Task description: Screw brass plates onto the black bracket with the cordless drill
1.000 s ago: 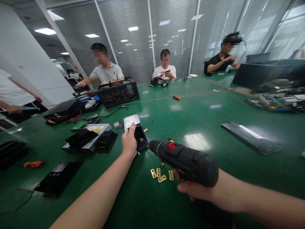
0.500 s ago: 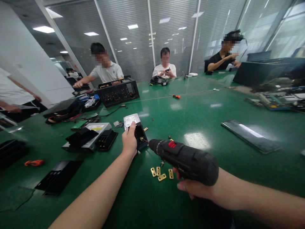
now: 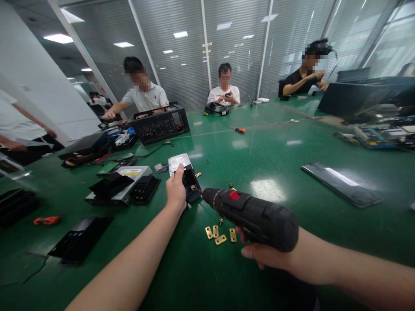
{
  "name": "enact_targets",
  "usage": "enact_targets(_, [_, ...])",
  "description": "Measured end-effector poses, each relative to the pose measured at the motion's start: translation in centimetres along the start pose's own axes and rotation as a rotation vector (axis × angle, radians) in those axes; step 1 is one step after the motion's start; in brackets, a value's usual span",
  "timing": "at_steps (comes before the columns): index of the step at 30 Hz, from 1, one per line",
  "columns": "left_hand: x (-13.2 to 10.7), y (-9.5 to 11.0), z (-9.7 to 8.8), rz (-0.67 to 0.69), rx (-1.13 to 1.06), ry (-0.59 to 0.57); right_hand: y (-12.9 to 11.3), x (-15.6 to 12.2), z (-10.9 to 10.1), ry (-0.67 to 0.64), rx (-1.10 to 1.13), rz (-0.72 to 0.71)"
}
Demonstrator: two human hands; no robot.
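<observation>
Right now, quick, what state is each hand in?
Left hand: closed, holding the black-and-silver rectangular drive assembly.
Right hand: closed around the black, red-switched power drill.

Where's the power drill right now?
In the head view, the power drill is right of centre, gripped by the right hand, its front end towards the black part in the left hand.

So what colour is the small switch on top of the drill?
The switch is red, on the black drill; the head view shows it.
</observation>
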State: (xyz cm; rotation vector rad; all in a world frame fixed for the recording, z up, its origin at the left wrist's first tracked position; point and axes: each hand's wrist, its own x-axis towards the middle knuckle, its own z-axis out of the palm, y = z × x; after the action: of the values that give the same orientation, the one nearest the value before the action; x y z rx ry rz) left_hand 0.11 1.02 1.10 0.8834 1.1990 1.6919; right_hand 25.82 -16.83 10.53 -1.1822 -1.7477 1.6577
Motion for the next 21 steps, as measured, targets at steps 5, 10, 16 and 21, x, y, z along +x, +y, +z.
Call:
enact_targets(5, [0.0,0.1,-0.1,-0.034,0.005,-0.012,0.3,0.0,0.0,0.003,0.034,-0.045])
enact_targets(10, [0.1,0.0,-0.3,-0.031,0.009,-0.011,1.0,0.2,0.0,-0.015,0.050,-0.019])
enact_targets(16, [0.1,-0.1,-0.3,-0.033,0.013,-0.017,1.1,0.2,-0.2,-0.015,0.062,0.028])
enact_targets(21, [0.1,0.0,-0.2,-0.053,-0.005,-0.007,1.1,0.2,-0.1,-0.001,0.079,0.037])
